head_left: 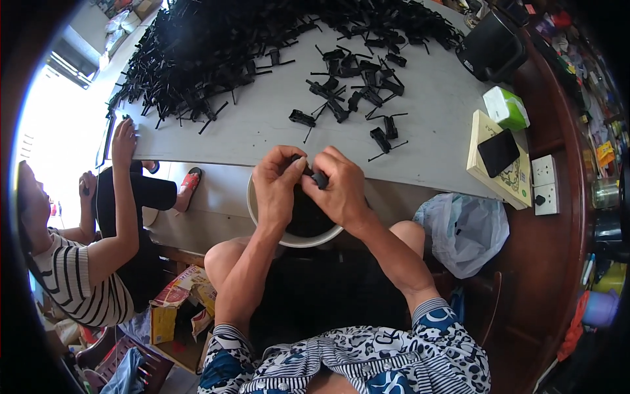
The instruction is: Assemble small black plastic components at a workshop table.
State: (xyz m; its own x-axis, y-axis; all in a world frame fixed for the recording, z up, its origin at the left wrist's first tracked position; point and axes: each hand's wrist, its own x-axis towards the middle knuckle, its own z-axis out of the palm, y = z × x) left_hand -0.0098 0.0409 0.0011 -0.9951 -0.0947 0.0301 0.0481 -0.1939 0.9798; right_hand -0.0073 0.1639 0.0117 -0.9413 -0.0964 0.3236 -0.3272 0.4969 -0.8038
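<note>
My left hand (277, 184) and my right hand (340, 187) are close together just off the table's near edge. Both are closed on a small black plastic part (319, 179), pinched between thumbs and fingers; its full shape is partly hidden by them. Below them, between my knees, stands a round white bucket (303, 243) with dark contents I cannot make out. On the grey table beyond lie several loose black plastic parts with thin rods, the nearest being one part (379, 139) to the right of my hands and another (302, 118) straight ahead.
A large heap of black parts (197, 59) covers the table's far left. At right are a black jug (492, 46), a tissue pack (505, 108) and a phone (499, 153) on a book (482, 148). A plastic bag (469, 236) hangs below. Another person (85, 276) sits at left.
</note>
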